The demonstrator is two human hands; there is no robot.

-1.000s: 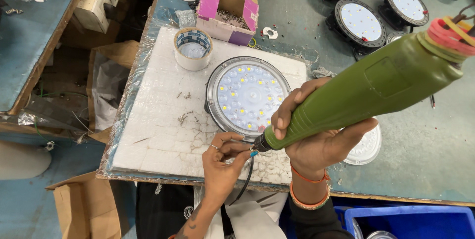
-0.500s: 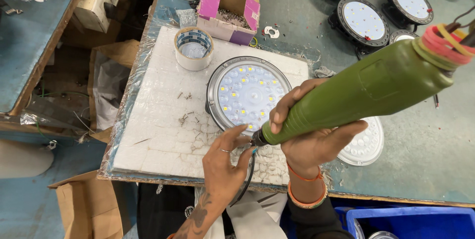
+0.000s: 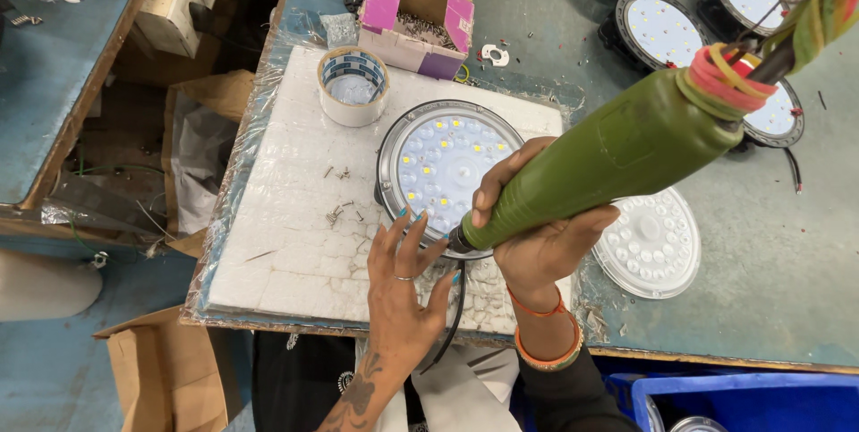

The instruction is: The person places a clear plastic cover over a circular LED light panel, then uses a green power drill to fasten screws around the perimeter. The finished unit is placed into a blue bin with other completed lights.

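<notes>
At the round lamp [image 3: 445, 168], right hand [image 3: 537, 240] still gripping green driver [image 3: 617, 164], left hand [image 3: 403, 293] now spread open

At the top of your bench an open cardboard box [image 3: 420, 16] with pink flaps holds screws; a brown carton [image 3: 161, 369] stands below left.

Lamp assembly workshop: worn workbench [image 3: 787, 307], LED lamps [image 3: 658, 25], loose screws [image 3: 340, 213].
</notes>
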